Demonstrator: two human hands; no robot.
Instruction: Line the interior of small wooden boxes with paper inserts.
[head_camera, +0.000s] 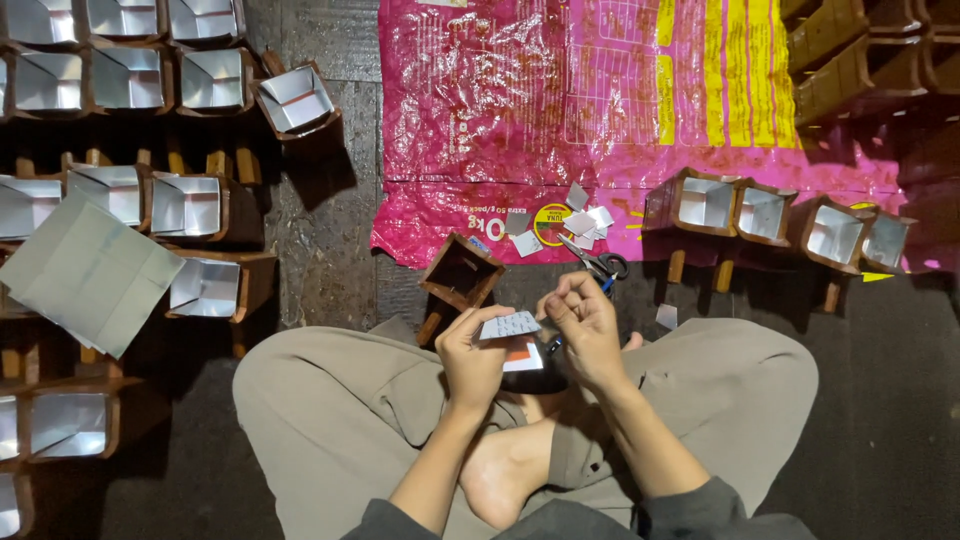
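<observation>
- Now, left hand (470, 352) pinches a small silver foil sheet (510, 325) over the lap, above the floor.
- Right hand (585, 325) curled, fingertips closed at the sheet's right edge.
- Sheet looks light, thin, creasable; best pinched by its edges.
- Empty wooden box (460, 273), scissors (598, 262) near.

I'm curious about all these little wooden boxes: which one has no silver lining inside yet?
The small wooden box just in front of the left hand, at the pink sack's edge. Its inside is bare, dark wood; the others show silver foil.
</observation>
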